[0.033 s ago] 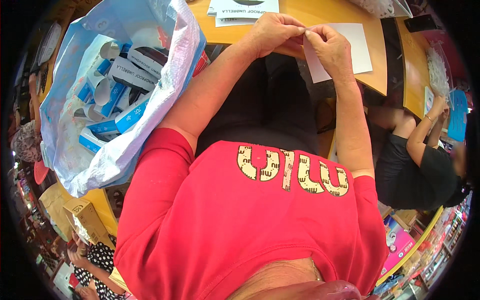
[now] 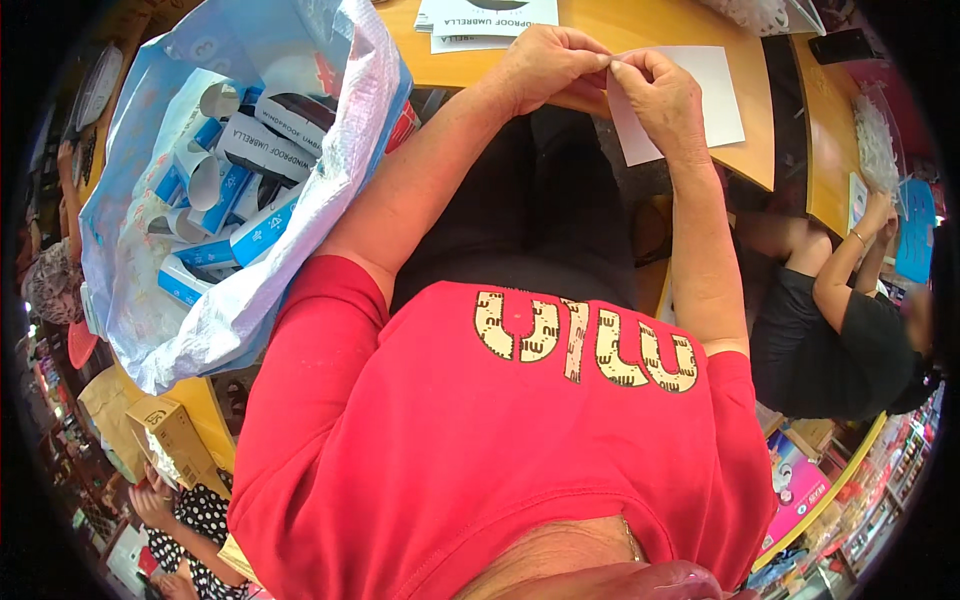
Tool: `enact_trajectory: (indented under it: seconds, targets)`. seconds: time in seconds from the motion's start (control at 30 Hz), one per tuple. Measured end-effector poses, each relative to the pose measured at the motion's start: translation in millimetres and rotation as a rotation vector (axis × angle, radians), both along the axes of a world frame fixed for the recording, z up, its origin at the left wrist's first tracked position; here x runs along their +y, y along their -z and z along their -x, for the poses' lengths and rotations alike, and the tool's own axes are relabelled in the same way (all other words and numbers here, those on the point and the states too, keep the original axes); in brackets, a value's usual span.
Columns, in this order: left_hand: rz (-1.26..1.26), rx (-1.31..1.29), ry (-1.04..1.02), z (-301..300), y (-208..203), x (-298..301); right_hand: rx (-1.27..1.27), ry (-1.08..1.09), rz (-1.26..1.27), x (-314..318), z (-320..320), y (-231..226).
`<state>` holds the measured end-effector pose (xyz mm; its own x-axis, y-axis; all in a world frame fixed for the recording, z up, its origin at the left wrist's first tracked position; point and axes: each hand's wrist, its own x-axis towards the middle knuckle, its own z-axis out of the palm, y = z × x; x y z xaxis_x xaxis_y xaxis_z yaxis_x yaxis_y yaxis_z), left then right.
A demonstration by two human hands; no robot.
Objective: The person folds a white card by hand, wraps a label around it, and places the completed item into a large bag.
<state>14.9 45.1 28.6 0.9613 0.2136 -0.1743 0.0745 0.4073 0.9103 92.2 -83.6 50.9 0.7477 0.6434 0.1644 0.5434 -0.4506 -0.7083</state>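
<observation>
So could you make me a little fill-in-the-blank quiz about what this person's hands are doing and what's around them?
1. Both hands, left hand and right hand, pinch a sheet of white ____.
2. The sheet lies on a ____-coloured wooden table.
3. The big plastic bag on the person's left holds blue and white ____.

Missing words: paper; yellow; boxes

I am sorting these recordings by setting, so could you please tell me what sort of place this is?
Probably a small packing workshop or shop stockroom. A large woven plastic bag holds many blue-and-white product boxes, printed sheets lie on the yellow table, and a co-worker sits close by.
</observation>
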Motion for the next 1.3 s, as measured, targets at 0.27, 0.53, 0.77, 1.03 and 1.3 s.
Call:
enact_trajectory:
  seconds: [0.27, 0.53, 0.77, 1.03, 1.3]
  targets:
    - [-0.084, -0.035, 0.002, -2.4, 8.7, -2.7, 0.015, 0.02, 0.017, 1.2, 7.1, -0.8]
    - [-0.111, -0.026, 0.0, -1.1, 7.4, -4.3, 0.004, 0.041, -0.007, -1.4, 8.5, 5.4]
    - [-0.111, -0.004, -0.009, -1.4, 4.7, -3.8, 0.056, 0.026, -0.064, -4.0, 7.2, 8.7]
    - [-0.146, -0.073, -0.031, 3.0, 6.3, -8.4, 0.061, 0.049, -0.01, -2.5, 8.9, 4.7]
    - [-0.174, -0.036, -0.037, 1.9, 5.5, -7.3, 0.059, 0.069, -0.093, -3.5, 11.9, 9.4]
